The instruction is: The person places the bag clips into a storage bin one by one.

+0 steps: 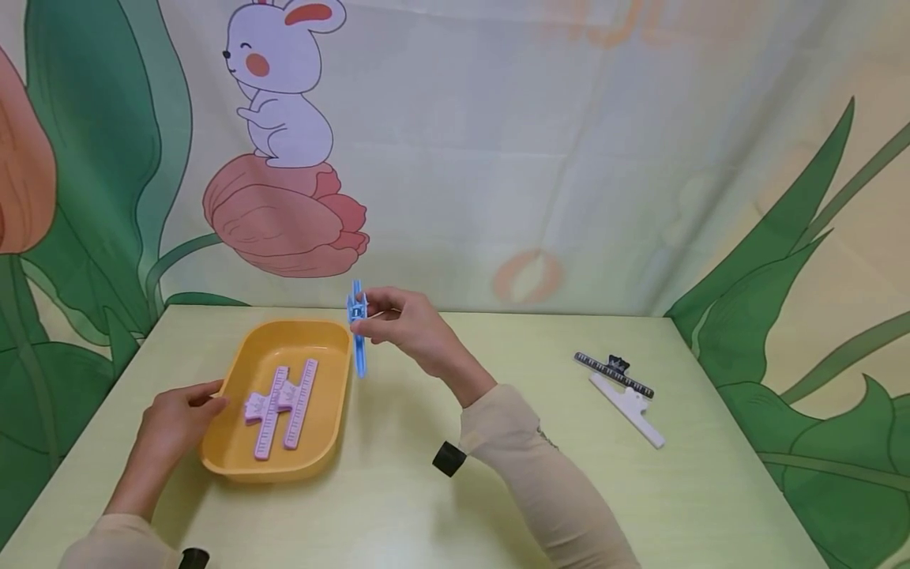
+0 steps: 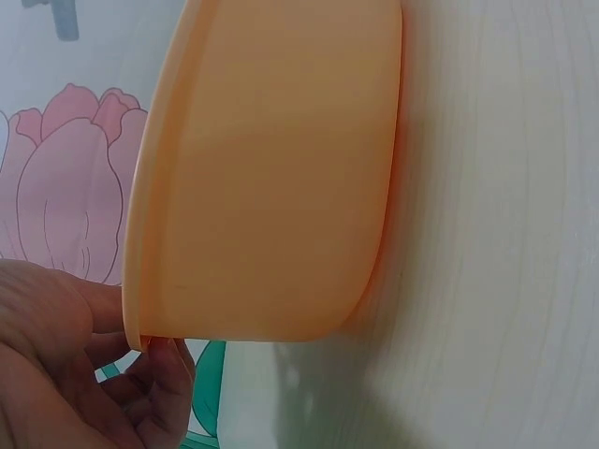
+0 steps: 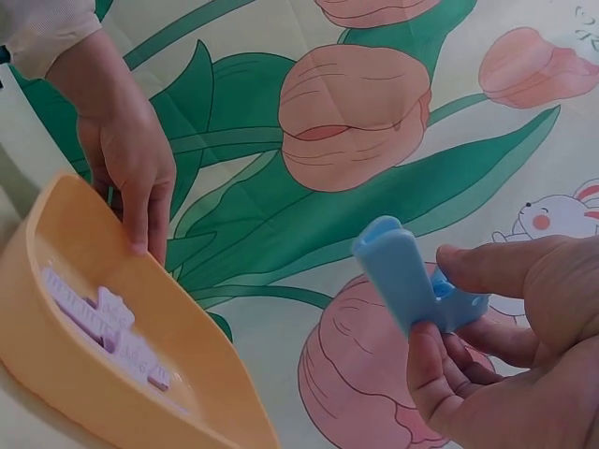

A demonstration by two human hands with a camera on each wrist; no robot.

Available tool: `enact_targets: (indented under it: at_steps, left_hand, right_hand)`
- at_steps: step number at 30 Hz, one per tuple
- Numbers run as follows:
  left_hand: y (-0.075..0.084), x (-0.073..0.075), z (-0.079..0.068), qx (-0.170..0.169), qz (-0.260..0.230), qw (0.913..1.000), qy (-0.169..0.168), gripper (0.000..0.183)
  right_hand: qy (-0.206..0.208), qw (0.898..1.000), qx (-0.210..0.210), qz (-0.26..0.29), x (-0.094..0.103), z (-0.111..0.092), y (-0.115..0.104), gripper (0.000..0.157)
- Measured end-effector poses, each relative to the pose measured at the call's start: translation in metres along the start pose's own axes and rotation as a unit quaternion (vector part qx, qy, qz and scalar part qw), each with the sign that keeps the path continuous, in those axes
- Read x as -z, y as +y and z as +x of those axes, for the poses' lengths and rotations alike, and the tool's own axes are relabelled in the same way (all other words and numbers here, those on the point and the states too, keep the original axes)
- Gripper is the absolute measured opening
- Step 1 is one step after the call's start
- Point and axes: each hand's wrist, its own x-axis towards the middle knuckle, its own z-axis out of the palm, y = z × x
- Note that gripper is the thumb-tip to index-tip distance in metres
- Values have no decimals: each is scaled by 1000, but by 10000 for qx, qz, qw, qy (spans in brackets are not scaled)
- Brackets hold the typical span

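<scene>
My right hand [image 1: 401,328] pinches a blue plastic clip [image 1: 359,356] between thumb and fingers, held upright beside the right rim of the yellow tray [image 1: 235,462]. The right wrist view shows the long bar of this blue clip [image 3: 393,281] facing away from the palm. With thumb and fingers, my left hand [image 1: 174,419] grips the tray's left rim; in the left wrist view the fingers are at the corner of the tray wall [image 2: 262,187]. Inside the tray lie two purple ruler clips, one on the left [image 1: 266,427] and one on the right [image 1: 302,407], side by side.
On the right part of the table [image 1: 398,506] lie a black ruler clip [image 1: 604,369] and a white clip [image 1: 629,411], close together. Behind the table's back edge hangs a printed cloth [image 1: 455,158] with a rabbit and flowers.
</scene>
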Motion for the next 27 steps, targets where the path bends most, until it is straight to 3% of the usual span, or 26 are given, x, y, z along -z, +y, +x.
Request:
enact_targets:
  at_steps: [11, 27]
  left_hand:
    - [-4, 1, 4, -134, 57, 9999, -49, 55]
    - [-3, 0, 2, -73, -60, 9999, -76, 55]
  right_hand:
    - [30, 9996, -247, 111, -24, 9, 1, 44]
    - [59, 9991, -399, -92, -45, 20, 9, 42]
